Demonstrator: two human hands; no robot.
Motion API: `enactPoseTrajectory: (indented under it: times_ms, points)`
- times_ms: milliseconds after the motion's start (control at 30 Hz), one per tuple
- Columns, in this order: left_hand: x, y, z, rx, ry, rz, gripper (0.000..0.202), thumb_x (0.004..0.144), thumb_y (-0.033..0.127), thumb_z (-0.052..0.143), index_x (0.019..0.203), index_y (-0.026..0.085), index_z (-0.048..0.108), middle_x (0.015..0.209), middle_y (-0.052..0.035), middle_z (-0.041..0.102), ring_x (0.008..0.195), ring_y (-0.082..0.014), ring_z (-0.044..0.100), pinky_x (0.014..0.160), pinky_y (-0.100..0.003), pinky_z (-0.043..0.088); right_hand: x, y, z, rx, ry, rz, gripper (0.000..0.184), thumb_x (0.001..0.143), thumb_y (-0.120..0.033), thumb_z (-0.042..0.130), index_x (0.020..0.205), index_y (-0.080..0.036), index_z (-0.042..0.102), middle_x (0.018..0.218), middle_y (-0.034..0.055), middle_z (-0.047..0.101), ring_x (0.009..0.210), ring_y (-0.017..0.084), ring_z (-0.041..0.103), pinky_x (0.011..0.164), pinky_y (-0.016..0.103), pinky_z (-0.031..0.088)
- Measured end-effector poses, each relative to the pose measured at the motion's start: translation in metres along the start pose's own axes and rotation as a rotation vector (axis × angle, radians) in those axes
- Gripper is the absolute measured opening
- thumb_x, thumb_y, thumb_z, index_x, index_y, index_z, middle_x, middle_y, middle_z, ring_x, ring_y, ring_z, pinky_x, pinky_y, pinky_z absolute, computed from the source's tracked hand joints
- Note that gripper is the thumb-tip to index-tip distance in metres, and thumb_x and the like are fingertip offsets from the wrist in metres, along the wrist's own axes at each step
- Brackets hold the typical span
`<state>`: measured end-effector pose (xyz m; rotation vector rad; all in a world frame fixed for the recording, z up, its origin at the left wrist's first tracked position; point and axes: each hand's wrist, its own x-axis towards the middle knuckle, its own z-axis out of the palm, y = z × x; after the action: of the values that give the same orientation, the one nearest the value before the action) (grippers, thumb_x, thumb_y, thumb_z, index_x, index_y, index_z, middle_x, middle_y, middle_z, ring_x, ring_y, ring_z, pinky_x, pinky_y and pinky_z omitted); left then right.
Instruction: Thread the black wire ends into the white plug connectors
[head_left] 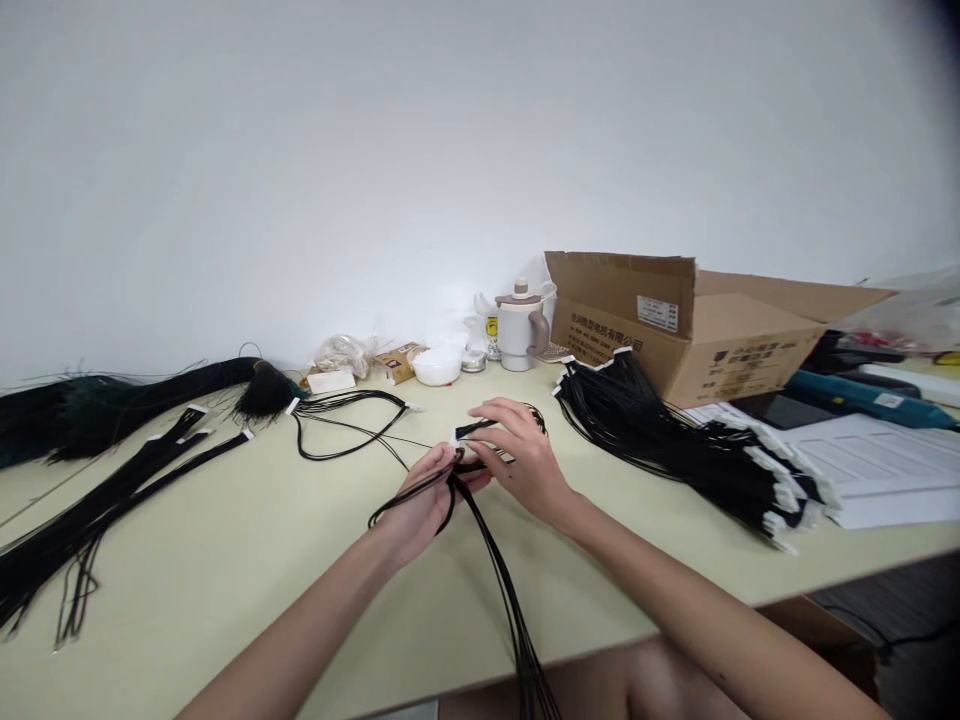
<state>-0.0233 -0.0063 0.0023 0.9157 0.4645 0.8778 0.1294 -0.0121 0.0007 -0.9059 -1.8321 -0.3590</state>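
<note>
My left hand (420, 510) is closed around a bundle of thin black wires (499, 570). Its thumb lies by a small white connector (454, 438) at the wires' end. Some wires loop over the left wrist, while others hang down past the table's front edge. From the right, my right hand (525, 462) reaches over with curled fingers, on black wires running out of the connector. The fingertips partly hide where these wires pass between the hands. Behind the left hand, a looped black cable with white end connectors (349, 395) lies on the table.
More black wire bundles (127, 510) lie at left. On the right rests a large pile of black cables with white connectors (675, 450), before an open cardboard box (675, 330) and printed sheets (885, 465). A lidded mug (516, 335) and white bowl (437, 367) stand near the wall.
</note>
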Motion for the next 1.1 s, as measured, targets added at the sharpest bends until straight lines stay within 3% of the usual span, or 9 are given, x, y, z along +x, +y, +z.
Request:
enactPoseTrajectory:
  times_ms: [100,200,467,567,667,900,1000,1100]
  points:
    - [0.003,0.003,-0.005,-0.076,0.079,-0.096,0.010,0.076,0.024,0.053,0.079,0.015,0.054,0.086,-0.0016,0.062,0.090,-0.0160,0.059,0.095,-0.041,0.039,0.001,0.005,-0.003,-0.003,0.033,-0.090,0.018,0.082,-0.015,0.049,0.098,-0.021,0.054,0.114,0.0067,0.053,0.113,0.018,0.042,0.090,0.039,0.040]
    - [0.005,0.008,-0.006,-0.113,0.116,-0.134,0.010,0.077,0.024,0.050,0.075,0.014,0.053,0.082,-0.0013,0.062,0.088,-0.0147,0.060,0.095,-0.040,0.040,0.000,0.007,-0.005,-0.016,0.004,-0.218,0.022,0.081,-0.012,0.048,0.100,-0.022,0.053,0.114,0.0066,0.053,0.114,0.017,0.042,0.089,0.039,0.042]
    - [0.003,0.013,-0.002,-0.114,0.142,-0.155,0.011,0.079,0.024,0.046,0.073,0.015,0.049,0.073,0.0004,0.059,0.077,-0.0089,0.058,0.091,-0.032,0.042,-0.005,0.002,0.000,-0.077,-0.076,-0.378,0.016,0.078,-0.011,0.053,0.091,-0.020,0.057,0.091,0.0025,0.060,0.089,0.014,0.051,0.073,0.029,0.042]
    - [0.002,0.012,0.000,-0.102,0.159,-0.173,0.012,0.080,0.024,0.046,0.073,0.015,0.049,0.069,0.0014,0.056,0.069,-0.0073,0.056,0.088,-0.030,0.042,-0.006,0.000,0.001,-0.043,-0.093,-0.354,0.013,0.079,-0.011,0.053,0.089,-0.018,0.057,0.084,0.0028,0.060,0.084,0.013,0.049,0.070,0.027,0.041]
    - [0.002,0.010,0.001,-0.104,0.196,-0.151,0.010,0.079,0.023,0.046,0.075,0.014,0.050,0.069,0.0017,0.055,0.063,-0.0054,0.053,0.086,-0.028,0.042,-0.005,-0.003,0.002,0.076,-0.137,-0.234,0.009,0.079,-0.015,0.053,0.086,-0.018,0.058,0.080,0.0031,0.057,0.080,0.012,0.046,0.071,0.026,0.041]
    - [0.003,0.008,0.000,-0.105,0.171,-0.154,0.011,0.079,0.023,0.047,0.074,0.014,0.051,0.072,0.0000,0.058,0.070,-0.0077,0.054,0.081,-0.026,0.041,-0.003,-0.006,0.001,0.187,-0.274,-0.020,0.009,0.077,-0.018,0.055,0.083,-0.019,0.061,0.083,0.0036,0.052,0.081,0.013,0.042,0.076,0.028,0.038]
    - [0.004,0.006,0.000,-0.122,0.229,-0.130,0.009,0.079,0.018,0.047,0.074,0.013,0.052,0.072,0.0001,0.057,0.068,-0.0072,0.052,0.077,-0.024,0.041,-0.004,-0.003,0.001,0.162,-0.309,-0.063,0.009,0.077,-0.018,0.055,0.083,-0.020,0.062,0.085,0.0035,0.052,0.082,0.013,0.042,0.076,0.028,0.037]
    - [0.004,0.006,0.000,-0.124,0.276,-0.129,0.009,0.079,0.016,0.046,0.074,0.013,0.053,0.070,0.0005,0.056,0.063,-0.0059,0.050,0.069,-0.021,0.040,-0.005,-0.001,0.002,0.075,-0.313,-0.200,0.012,0.079,-0.017,0.052,0.086,-0.021,0.061,0.081,0.0030,0.053,0.081,0.013,0.042,0.072,0.028,0.036]
